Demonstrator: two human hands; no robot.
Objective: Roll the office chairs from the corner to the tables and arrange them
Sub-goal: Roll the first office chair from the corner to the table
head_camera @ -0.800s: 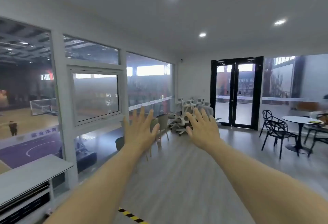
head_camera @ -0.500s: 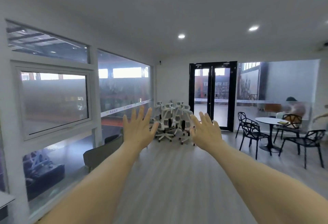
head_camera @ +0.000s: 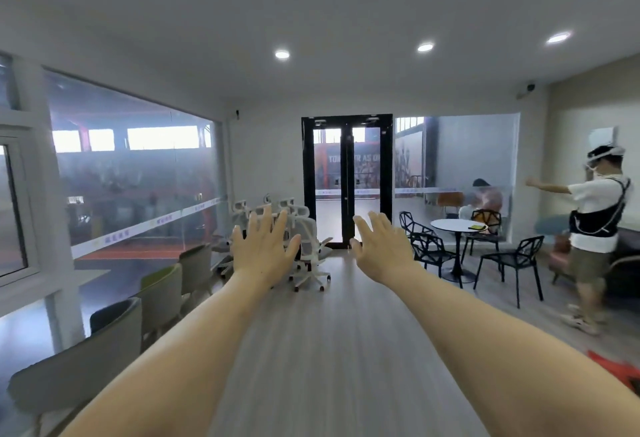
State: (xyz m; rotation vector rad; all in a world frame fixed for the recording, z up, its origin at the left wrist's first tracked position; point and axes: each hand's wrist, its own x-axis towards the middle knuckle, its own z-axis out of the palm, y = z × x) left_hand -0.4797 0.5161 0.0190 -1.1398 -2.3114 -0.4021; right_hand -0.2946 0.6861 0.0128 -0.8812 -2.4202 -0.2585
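Note:
Several white office chairs [head_camera: 311,249] stand bunched together in the far left corner, beside the black double door [head_camera: 347,180]. A round white table [head_camera: 458,227] stands at the right with black wire chairs [head_camera: 512,261] around it. Both my arms stretch forward at chest height. My left hand [head_camera: 265,249] has its fingers spread and straight, and it hides part of the chair cluster. My right hand [head_camera: 382,246] is likewise spread, holding nothing. Both hands are far short of the chairs.
A row of grey and green shell chairs [head_camera: 162,291] lines the glass wall on the left. A person [head_camera: 594,228] wearing a headset stands at the right. Another person sits behind the round table. Wood floor stretches ahead between my arms. Something red [head_camera: 620,369] lies at the lower right.
The view has swung to the right and moved forward. The door now sits in the middle, and the standing person at the right has come into view. My hands stay spread.

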